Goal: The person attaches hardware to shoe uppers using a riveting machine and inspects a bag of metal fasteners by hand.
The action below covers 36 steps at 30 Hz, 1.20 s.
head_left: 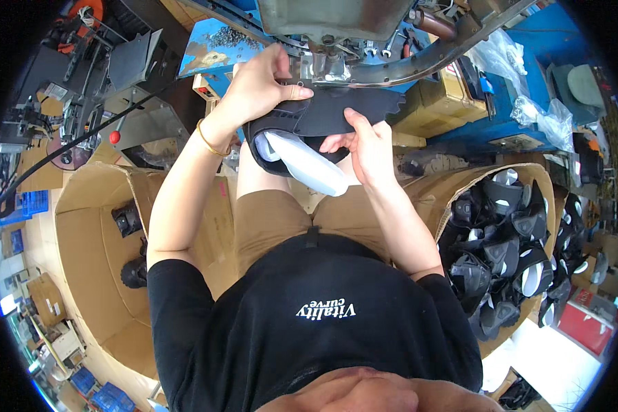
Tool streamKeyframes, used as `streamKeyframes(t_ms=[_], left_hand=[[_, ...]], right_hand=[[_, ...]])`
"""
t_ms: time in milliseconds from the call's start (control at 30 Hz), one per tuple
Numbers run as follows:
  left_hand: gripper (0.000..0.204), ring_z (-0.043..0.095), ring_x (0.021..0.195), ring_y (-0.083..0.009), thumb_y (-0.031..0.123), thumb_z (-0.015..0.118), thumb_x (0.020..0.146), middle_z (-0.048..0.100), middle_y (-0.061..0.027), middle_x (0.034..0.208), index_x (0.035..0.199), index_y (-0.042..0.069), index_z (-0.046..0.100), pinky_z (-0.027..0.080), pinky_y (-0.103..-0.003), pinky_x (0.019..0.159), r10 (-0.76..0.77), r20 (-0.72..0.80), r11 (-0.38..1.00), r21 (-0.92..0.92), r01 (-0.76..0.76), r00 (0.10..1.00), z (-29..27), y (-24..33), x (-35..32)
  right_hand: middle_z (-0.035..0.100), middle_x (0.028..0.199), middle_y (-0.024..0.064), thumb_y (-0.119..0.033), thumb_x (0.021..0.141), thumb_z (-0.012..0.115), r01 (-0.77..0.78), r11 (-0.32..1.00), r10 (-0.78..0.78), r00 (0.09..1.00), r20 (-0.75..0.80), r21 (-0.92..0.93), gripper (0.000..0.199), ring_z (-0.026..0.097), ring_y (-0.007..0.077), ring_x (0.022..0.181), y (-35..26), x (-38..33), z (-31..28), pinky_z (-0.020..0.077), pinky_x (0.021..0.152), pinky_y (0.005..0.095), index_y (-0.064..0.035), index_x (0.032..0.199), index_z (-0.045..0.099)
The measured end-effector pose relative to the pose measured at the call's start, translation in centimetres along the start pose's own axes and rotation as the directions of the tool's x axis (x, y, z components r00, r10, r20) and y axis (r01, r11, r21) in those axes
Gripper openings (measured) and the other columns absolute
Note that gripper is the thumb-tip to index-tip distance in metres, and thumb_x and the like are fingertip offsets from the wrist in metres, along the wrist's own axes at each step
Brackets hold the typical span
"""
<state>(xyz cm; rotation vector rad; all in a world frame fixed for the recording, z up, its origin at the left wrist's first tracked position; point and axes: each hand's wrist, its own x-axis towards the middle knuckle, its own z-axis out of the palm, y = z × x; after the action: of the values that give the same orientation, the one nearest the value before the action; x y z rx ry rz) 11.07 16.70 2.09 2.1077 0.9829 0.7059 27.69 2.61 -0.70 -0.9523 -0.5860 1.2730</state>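
Note:
A black padded piece with a wide flat strap (336,110) and a glossy white curved insert (305,161) is stretched between my hands, above my lap. The strap's right end has a notched edge. My left hand (257,86) grips its upper left edge, thumb on top, close beside the metal working head (329,69) of a machine. With thumb above and fingers below, my right hand (371,147) holds the strap's lower right edge. The strap's upper edge lies right at the working head; whether it touches cannot be made out.
The machine's curved metal arm (432,65) runs behind my hands. On my right, a cardboard box (429,199) is heaped with similar black pieces (501,254); the left box (96,254) holds a few. Small dark parts lie on a blue table (202,51). A red-knobbed lever (115,137) stands left.

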Motion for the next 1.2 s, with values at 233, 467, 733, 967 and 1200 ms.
streamKeyframes(t_ms=[233, 467, 733, 967, 1200], left_hand=[[0.052, 0.045, 0.062, -0.0112, 0.041, 0.089, 0.061, 0.051, 0.0008, 0.066, 0.072, 0.005, 0.052, 0.039, -0.026, 0.056, -0.212, 0.084, 0.977, 0.034, 0.21, 0.974, 0.0, -1.5, 0.4], [0.055, 0.047, 0.063, -0.0119, 0.045, 0.089, 0.06, 0.052, -0.0011, 0.065, 0.07, 0.004, 0.053, 0.04, -0.027, 0.056, -0.221, 0.091, 0.974, 0.062, 0.216, 0.971, -0.2, -1.4, 0.5], [0.056, 0.046, 0.063, -0.0122, 0.043, 0.09, 0.059, 0.051, -0.0002, 0.066, 0.073, 0.004, 0.052, 0.04, -0.027, 0.057, -0.217, 0.054, 0.976, 0.041, 0.215, 0.975, 0.1, -1.3, 0.5], [0.049, 0.052, 0.066, -0.013, 0.036, 0.088, 0.062, 0.056, -0.0033, 0.07, 0.078, 0.003, 0.055, 0.044, -0.028, 0.061, -0.15, 0.067, 0.985, -0.077, 0.155, 0.986, -0.2, -0.7, -0.3], [0.025, 0.053, 0.079, -0.0208, 0.017, 0.08, 0.07, 0.057, -0.004, 0.076, 0.084, 0.002, 0.066, 0.039, -0.032, 0.081, 0.275, 0.233, 0.931, 0.179, -0.319, 0.933, -1.3, 3.9, -8.4]], right_hand=[[0.058, 0.068, 0.0192, -0.013, 0.092, 0.055, -0.017, 1.0, 0.019, 0.997, -0.073, 0.019, 0.027, 0.064, 0.0332, 0.051, 0.7, 0.5, -0.4, 0.0488, 0.046, 0.0334, 0.0101, 0.08, 0.049], [0.064, 0.075, 0.0174, -0.012, 0.094, 0.052, -0.037, 0.999, 0.037, 0.999, -0.018, 0.003, 0.022, 0.065, 0.0298, 0.054, 0.5, 0.2, -0.5, 0.0496, 0.049, 0.0318, 0.0093, 0.094, 0.057], [0.058, 0.069, 0.0195, -0.013, 0.092, 0.057, -0.015, 1.0, 0.016, 0.999, -0.05, 0.007, 0.027, 0.064, 0.0325, 0.053, 0.7, 0.5, -0.5, 0.0487, 0.048, 0.0337, 0.0126, 0.086, 0.05], [0.065, 0.075, 0.0176, -0.012, 0.094, 0.054, 0.039, 0.997, -0.034, 0.997, 0.069, -0.071, 0.023, 0.064, 0.0279, 0.056, 0.1, 0.0, -0.6, 0.0499, 0.051, 0.0324, 0.0096, 0.089, 0.06], [0.065, 0.08, 0.0126, -0.01, 0.095, 0.052, 0.016, 0.971, 0.055, 0.957, 0.283, -0.24, 0.02, 0.065, 0.018, 0.062, 1.5, -7.3, -1.5, 0.0537, 0.057, 0.0281, 0.0083, 0.102, 0.056]])
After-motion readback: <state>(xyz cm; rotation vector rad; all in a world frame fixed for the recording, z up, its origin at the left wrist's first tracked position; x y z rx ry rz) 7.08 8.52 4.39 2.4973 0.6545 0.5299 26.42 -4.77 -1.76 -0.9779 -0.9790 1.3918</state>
